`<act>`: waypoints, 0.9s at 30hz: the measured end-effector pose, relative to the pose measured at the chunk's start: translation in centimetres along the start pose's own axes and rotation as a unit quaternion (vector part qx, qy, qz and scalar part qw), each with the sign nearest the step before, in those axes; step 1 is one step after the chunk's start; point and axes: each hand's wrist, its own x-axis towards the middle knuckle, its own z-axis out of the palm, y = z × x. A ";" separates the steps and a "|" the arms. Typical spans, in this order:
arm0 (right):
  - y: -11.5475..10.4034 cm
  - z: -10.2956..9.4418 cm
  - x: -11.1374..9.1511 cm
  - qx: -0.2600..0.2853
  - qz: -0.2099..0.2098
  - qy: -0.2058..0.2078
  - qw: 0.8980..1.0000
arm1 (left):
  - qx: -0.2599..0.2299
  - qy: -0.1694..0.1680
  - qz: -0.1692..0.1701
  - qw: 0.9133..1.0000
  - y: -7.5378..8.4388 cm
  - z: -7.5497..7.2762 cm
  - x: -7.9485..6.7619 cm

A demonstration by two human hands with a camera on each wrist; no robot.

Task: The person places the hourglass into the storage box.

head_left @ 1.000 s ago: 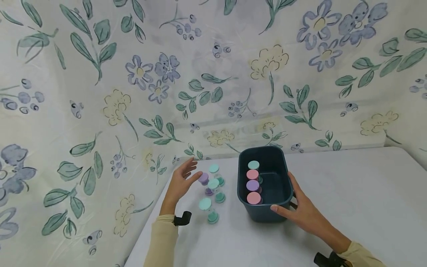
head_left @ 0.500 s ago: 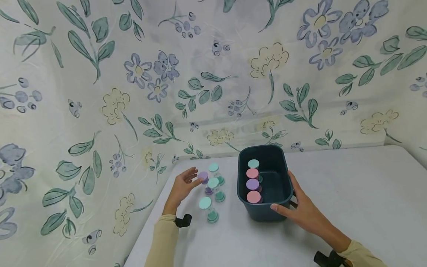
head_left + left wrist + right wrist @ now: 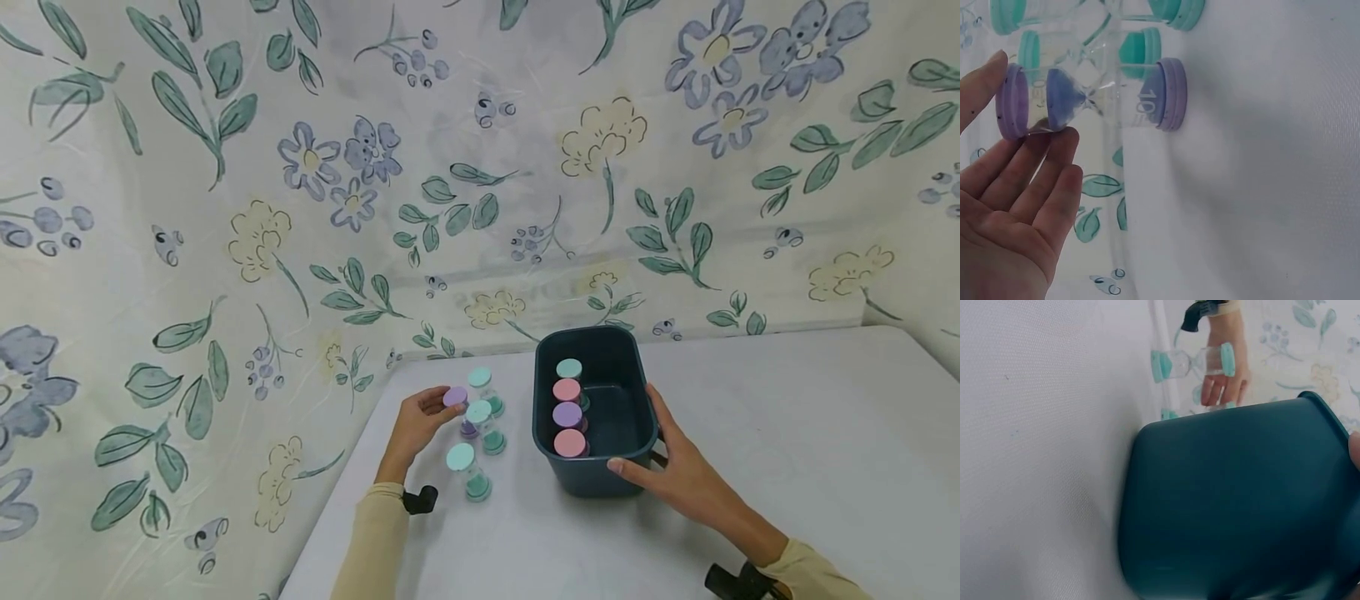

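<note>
My left hand (image 3: 416, 427) holds a purple-capped sand timer (image 3: 1071, 103) by its upper end, thumb on one side and fingertips on the other. A "10" shows on its clear glass. The timer is upright, its lower cap right at the tabletop. Close beside it stand three teal-capped sand timers (image 3: 480, 412). My right hand (image 3: 684, 477) grips the dark teal bin (image 3: 592, 480) at its near right corner, thumb over the rim and fingers along the side by the handle. Inside the bin, a row of several timers lines the left wall, with pink (image 3: 567, 390), purple and teal caps.
A white cloth covers the table (image 3: 787, 433). Behind it and to the left hangs a floral curtain (image 3: 450, 183). The bin's tall wall fills much of the right wrist view, where the left hand shows beyond it.
My left hand has moved right and slightly down, from beside the purple timer to a hold on its upper end. The right hand and the bin have stayed in place.
</note>
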 end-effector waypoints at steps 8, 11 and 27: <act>0.1 0.2 0.0 0.009 -0.004 0.002 1.000 | 0.008 0.030 -0.014 0.999 -0.4 0.2 0.3; 0.1 0.2 0.0 0.012 -0.003 0.000 1.000 | 0.020 0.053 -0.008 0.998 -0.5 0.1 0.2; 0.1 0.1 0.2 0.012 -0.003 -0.002 1.000 | -0.033 0.126 0.070 0.989 1.9 -2.6 -0.3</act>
